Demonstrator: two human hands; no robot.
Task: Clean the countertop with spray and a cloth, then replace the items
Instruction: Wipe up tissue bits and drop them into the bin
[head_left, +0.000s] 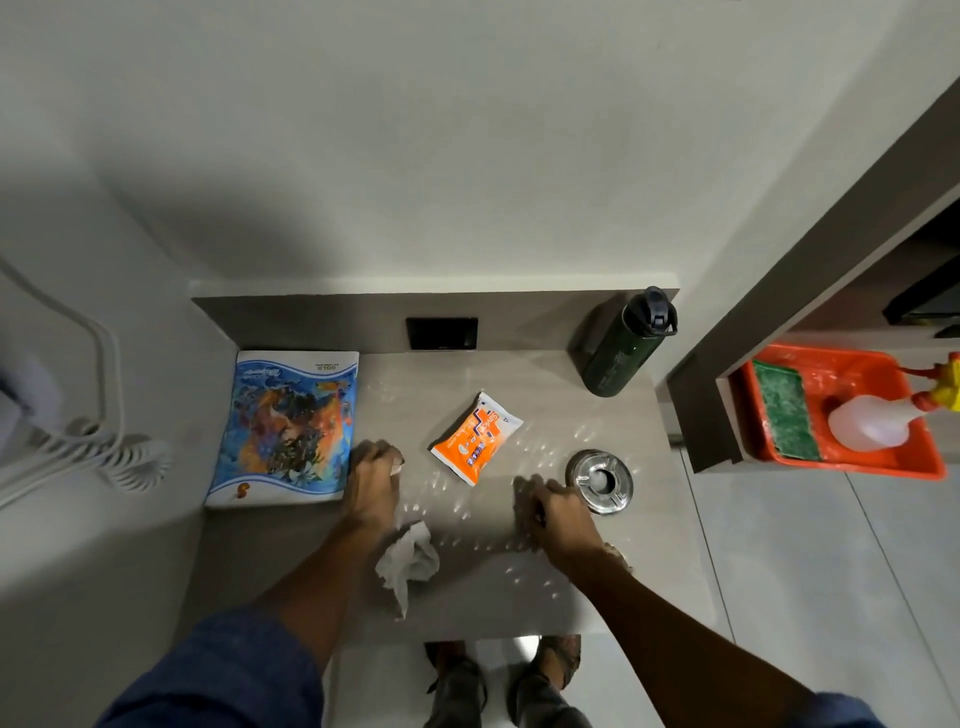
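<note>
The grey countertop (519, 587) carries a blue picture-cover notebook (285, 426) at the left, an orange wipes packet (475, 439) in the middle, a steel ashtray (600, 480) at the right and a dark green bottle (623, 348) at the back right. My left hand (371, 483) rests by the notebook's right edge, closed on a crumpled white cloth (408, 564) that trails under my wrist. My right hand (556, 514) lies palm down on the counter, just left of the ashtray, holding nothing. The spray bottle (878, 421) lies in an orange tray (852, 465) on the shelf to the right.
A green scouring pad (784, 410) lies in the tray beside the spray bottle. A black socket plate (441, 332) sits in the back panel. A coiled white cord (124, 457) hangs at the left. My feet (498, 680) stand below the counter's front edge.
</note>
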